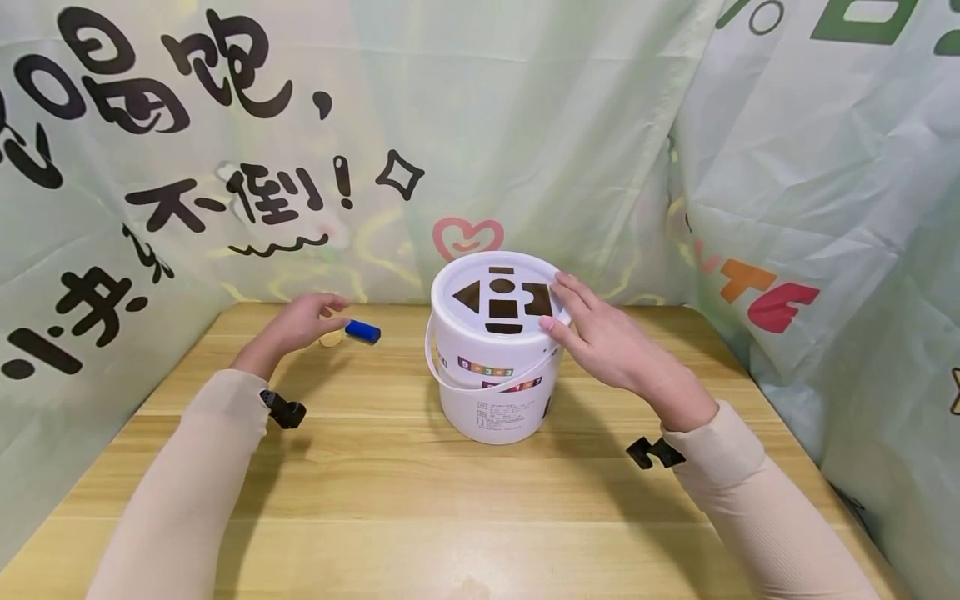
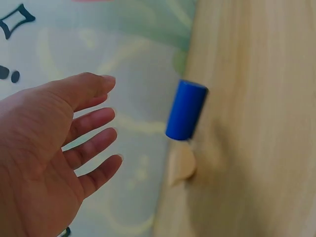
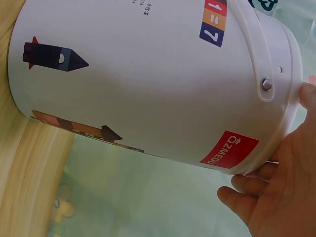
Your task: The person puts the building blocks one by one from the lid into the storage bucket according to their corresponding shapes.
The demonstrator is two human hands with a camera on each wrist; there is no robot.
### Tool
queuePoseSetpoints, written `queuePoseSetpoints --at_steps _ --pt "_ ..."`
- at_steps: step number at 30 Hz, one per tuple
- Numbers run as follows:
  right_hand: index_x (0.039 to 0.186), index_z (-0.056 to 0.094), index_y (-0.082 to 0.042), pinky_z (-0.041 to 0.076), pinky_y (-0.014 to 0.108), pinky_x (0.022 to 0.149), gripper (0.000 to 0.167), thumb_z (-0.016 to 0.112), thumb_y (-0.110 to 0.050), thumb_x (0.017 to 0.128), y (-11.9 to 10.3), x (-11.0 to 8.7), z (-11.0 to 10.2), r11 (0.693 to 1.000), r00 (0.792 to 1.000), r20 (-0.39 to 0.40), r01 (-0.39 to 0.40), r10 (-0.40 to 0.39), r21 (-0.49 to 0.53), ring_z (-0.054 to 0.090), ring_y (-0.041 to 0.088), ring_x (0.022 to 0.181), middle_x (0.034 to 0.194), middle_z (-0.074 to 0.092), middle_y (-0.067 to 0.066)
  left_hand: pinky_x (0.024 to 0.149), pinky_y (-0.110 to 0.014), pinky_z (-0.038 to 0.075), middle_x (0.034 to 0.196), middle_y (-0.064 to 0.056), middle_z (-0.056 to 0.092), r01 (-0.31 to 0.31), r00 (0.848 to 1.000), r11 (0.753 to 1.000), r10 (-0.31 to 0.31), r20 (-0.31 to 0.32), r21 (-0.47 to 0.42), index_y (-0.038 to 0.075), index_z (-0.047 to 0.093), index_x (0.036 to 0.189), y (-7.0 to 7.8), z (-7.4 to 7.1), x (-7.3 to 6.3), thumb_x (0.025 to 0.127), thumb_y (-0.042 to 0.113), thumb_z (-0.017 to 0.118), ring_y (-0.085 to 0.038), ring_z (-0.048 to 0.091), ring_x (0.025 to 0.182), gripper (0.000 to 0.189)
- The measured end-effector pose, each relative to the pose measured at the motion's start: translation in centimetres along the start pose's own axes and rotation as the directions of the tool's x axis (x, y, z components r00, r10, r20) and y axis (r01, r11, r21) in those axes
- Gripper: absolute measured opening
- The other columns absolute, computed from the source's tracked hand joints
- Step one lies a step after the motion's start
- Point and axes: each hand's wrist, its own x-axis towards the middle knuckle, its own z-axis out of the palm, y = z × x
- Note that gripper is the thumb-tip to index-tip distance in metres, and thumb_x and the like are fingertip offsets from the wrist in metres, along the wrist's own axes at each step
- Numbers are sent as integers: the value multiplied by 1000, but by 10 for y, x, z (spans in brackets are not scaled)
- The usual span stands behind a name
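A white lidded bucket (image 1: 487, 408) stands upright on the table, its handle hanging at the front. The lid (image 1: 480, 271) has several shaped holes. My right hand (image 1: 611, 346) rests on the lid's right rim, thumb and fingers spread along it; in the right wrist view its fingertips meet the rim beside a red label. Loosely bent, my left hand (image 1: 303, 321) hovers at the left with nothing in its grasp. Nearest to it are a blue cylinder (image 2: 186, 109) and a pale wooden block (image 2: 182, 164), lying close together on the table; the left hand partly covers the block in the head view.
The wooden table (image 1: 360, 483) reaches to printed fabric (image 1: 555, 150) hung behind it and along both sides. A black wrist camera (image 1: 285, 410) sits at the left cuff, another black camera (image 1: 656, 452) at the right cuff.
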Motion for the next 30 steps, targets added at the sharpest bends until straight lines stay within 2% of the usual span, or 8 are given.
queuePoseSetpoints --at_steps 5,8,13,20,30 --pt "155 24 -7 27 51 112 76 31 -60 101 0 0 0 1000 1000 4 -6 6 -1 24 33 144 162 14 7 94 -56 45 133 -26 54 34 999 999 -34 -5 -5 -5 53 133 -23 10 -1 99 20 59 -44 52 117 43" --pt "155 24 -8 27 51 112 76 31 -60 101 0 1 0 1000 1000 3 -6 6 -2 24 32 144 162 14 7 97 -58 42 132 -28 53 35 999 999 -35 -14 -12 -8 53 132 -36 16 -1 98 18 61 -46 51 116 43" --pt "155 25 -8 27 51 112 75 31 -60 101 0 1 0 1000 1000 -4 -7 7 -1 24 32 144 162 15 7 99 -59 40 133 -30 51 65 998 998 -65 -8 7 -7 52 132 -49 24 -1 98 21 61 -48 50 118 45" --pt "155 25 -9 27 52 112 75 32 -60 101 0 1 0 1000 1000 -3 -9 9 2 25 33 143 162 15 7 98 -60 40 133 -34 48 86 996 995 -86 9 43 -8 49 135 -52 31 1 97 23 62 -50 50 117 51" --pt "155 25 -9 28 52 112 75 31 -61 100 1 0 0 1000 1000 -1 -10 10 2 25 33 143 162 14 6 97 -57 41 129 -30 53 132 991 991 -133 14 21 -5 54 129 -55 38 7 97 18 62 -45 52 115 41"
